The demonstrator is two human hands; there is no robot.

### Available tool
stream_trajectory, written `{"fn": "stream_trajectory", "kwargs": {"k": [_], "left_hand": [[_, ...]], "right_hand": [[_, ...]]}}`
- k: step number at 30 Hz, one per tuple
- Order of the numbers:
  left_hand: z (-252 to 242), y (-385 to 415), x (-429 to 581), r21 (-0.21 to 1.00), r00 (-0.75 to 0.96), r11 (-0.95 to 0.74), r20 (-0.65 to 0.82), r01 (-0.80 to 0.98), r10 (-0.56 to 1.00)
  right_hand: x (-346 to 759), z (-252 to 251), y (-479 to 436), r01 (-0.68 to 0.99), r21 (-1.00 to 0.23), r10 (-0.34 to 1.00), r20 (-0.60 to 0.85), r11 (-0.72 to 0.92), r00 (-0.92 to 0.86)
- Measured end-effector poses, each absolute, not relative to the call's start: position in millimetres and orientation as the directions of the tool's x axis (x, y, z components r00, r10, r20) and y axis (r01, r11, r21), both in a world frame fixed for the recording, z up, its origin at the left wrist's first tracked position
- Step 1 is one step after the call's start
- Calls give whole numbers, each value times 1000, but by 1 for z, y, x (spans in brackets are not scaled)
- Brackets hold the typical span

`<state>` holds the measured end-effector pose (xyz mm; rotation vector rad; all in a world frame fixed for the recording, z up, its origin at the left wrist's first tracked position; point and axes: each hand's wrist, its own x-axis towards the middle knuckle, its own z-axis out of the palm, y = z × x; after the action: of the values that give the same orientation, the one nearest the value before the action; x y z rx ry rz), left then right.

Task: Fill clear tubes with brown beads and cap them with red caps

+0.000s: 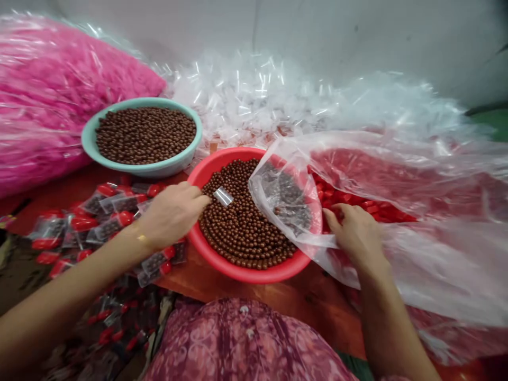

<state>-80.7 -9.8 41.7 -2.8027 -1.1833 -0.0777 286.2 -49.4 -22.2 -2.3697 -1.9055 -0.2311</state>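
Patterned cloth [246,344] lies nearest. At left, clear tubes with red ends [113,225] are heaped. The left hand [172,214], fingers curled, is at the left rim of a red basin [254,276]; whether it grips anything I cannot tell. Brown balls [238,227] fill the basin, a small clear piece [223,196] on them. The right hand [359,233] bends, its grip unclear, at red pieces [351,201] inside a clear bag [436,264] overlapping the basin's right side. Farther left stands a teal bowl [159,169] of brown balls.
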Motion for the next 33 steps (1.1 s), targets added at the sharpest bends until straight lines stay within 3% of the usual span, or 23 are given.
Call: {"fn": "stream_trajectory", "kwargs": {"k": [3, 7, 10, 14, 19, 23, 27, 29, 31, 33], "left_hand": [[27, 22, -46, -144, 740, -748, -110, 648, 663], [9, 50, -27, -180, 766, -796, -219, 578, 605], [-1, 51, -15, -164, 810, -860, -287, 484, 511], [-11, 39, 10, -62, 853, -913, -334, 404, 401], [-12, 32, 23, 8, 850, -909, -358, 417, 387], [-8, 30, 21, 249, 852, -839, -351, 484, 387], [-15, 30, 19, 572, 894, -688, -309, 447, 324], [-20, 34, 17, 768, 910, -498, -283, 404, 301], [-23, 37, 12, 926, 915, -195, -254, 324, 315], [-20, 38, 7, 972, 903, 121, -233, 202, 360]], "right_hand": [[294, -33, -54, 970, -112, 930, 279, -217, 240], [293, -36, -61, 908, -367, 811, 458, -202, 365], [284, -28, -68, 803, -590, 697, 542, -82, 470], [267, -10, -72, 512, -841, 601, 502, 174, 622], [245, 4, -68, 119, -926, 635, 335, 358, 697], [231, 7, -63, -70, -957, 800, 194, 282, 568], [219, 6, -61, -135, -969, 881, 125, 208, 456], [214, 6, -61, -178, -972, 914, 69, 152, 400], [209, 5, -61, -239, -966, 937, 15, 104, 348], [203, 5, -61, -302, -951, 952, -27, 69, 303]]}}
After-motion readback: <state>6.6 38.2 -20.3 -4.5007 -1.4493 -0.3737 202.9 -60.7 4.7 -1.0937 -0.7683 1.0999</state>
